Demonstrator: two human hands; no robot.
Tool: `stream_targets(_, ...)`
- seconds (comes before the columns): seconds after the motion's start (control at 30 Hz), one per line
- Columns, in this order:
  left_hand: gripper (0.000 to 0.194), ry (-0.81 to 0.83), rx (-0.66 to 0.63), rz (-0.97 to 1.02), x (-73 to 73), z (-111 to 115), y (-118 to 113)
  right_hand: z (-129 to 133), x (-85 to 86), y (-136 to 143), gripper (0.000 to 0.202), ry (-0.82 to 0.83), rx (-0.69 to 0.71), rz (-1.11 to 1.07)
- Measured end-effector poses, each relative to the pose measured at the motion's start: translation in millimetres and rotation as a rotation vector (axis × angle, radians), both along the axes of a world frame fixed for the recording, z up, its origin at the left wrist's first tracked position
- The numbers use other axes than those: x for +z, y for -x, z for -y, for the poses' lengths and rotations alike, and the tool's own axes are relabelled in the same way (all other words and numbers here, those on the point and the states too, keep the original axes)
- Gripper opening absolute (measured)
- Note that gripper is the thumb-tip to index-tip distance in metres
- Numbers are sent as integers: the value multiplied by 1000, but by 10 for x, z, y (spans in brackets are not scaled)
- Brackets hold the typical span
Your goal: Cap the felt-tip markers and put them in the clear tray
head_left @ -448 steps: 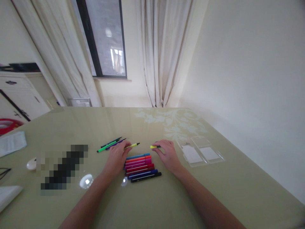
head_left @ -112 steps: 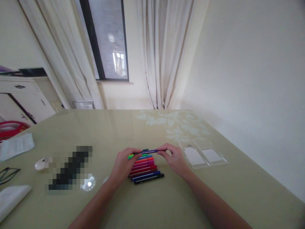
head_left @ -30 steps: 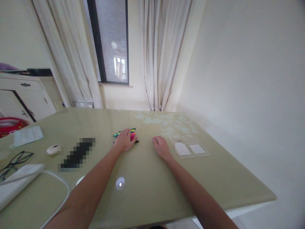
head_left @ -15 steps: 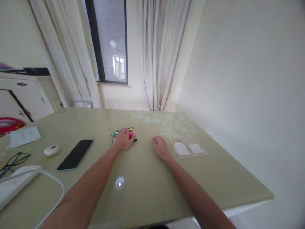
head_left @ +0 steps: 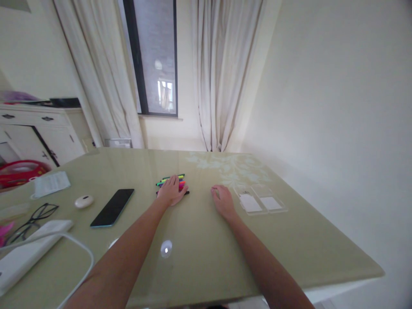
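My left hand [head_left: 171,191] lies palm down over a small heap of coloured pens [head_left: 183,185], its fingers stretched out across them. Green, yellow, orange, pink and black barrels stick out past the fingers; the rest of the heap is hidden under the palm. My right hand [head_left: 223,201] rests on the table to the right of the pens, its fingers curled in and nothing visible in it. Just right of that hand lies an opened clear plastic case [head_left: 266,210] with white inserts in both halves.
On the pale green table [head_left: 199,257] to the left are a black phone [head_left: 112,208], a white oval case [head_left: 84,201], glasses [head_left: 38,216], a face mask [head_left: 52,184] and a white power bank [head_left: 32,251]. A white cable [head_left: 84,246] loops beside my left forearm. A wall stands on the right.
The view has turned slightly left, so everything sits further right in the picture. My left hand stays on the pens, and my right hand stays curled beside the case.
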State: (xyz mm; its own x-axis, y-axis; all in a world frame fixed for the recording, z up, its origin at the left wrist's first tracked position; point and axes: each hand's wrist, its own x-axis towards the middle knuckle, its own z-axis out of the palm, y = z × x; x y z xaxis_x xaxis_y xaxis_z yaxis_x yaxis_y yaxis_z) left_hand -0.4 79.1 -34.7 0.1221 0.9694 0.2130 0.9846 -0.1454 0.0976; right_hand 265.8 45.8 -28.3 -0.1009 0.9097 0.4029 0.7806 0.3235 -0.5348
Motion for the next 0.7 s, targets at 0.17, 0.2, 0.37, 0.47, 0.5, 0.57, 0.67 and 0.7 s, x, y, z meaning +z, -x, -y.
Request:
stream_targets(0.17,84,-2,24,-8,-2,40,1,68,72,-44,29,-121,-49,-5)
stream_targets(0.2,84,-4,29,-9,-3,45,0,79,107,-86,30,-158,-79,2)
stream_targets(0.37,80,-42,47,1,3,92,-24,103,312,-612,36,-238,-450,89)
stream_targets(0.47,75,-101,42,14,53,167,-48,104,343,-1037,36,-67,-685,174)
stream_targets(0.5,73,-126,33,18,79,201,-53,103,332,-1153,36,35,-724,200)
stream_targets(0.57,66,-182,9,32,135,278,-55,96,296,-1313,35,191,-732,216)
stream_targets(0.67,54,-249,-4,71,194,405,-33,71,243,-1365,31,244,-663,222)
stream_targets(0.7,51,-259,-3,85,200,445,-22,59,230,-1341,29,243,-624,224)
